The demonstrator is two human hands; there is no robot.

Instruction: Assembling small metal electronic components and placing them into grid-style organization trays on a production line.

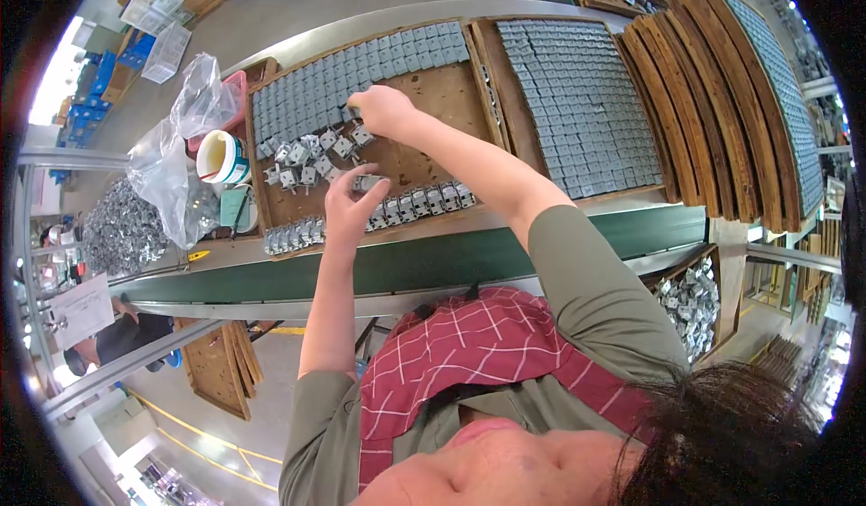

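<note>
Work tray: wooden, shallow, on the bench (379, 12); brown base bare in the middle and toward the right (433, 109). All places below go by this tray.
Gridded parts: small grey metal parts (307, 100) in tight rows along the tray's far side, reaching down its left end.
Loose parts: jumbled heap of the same kind (311, 156), inside the tray, left of centre, just in front of the rows.
Near row: line of metal parts (419, 204) along the tray's near edge.
Right hand: over the tray's middle (386, 112), fingertips down at the near edge of the gridded parts; can't tell if one is pinched.
Left hand: above the tray's near side (347, 213), thumb and fingers curved apart around a metal part (365, 183); grip can't be confirmed.
Right of tray: second tray (519, 91) mostly covered with gridded parts, then upright-looking stacked trays (686, 100).
Left of tray: white bucket (221, 156), clear plastic bags (198, 100), big metal pile (126, 226) farther out.
Near side of tray: long green strip (415, 276).
</note>
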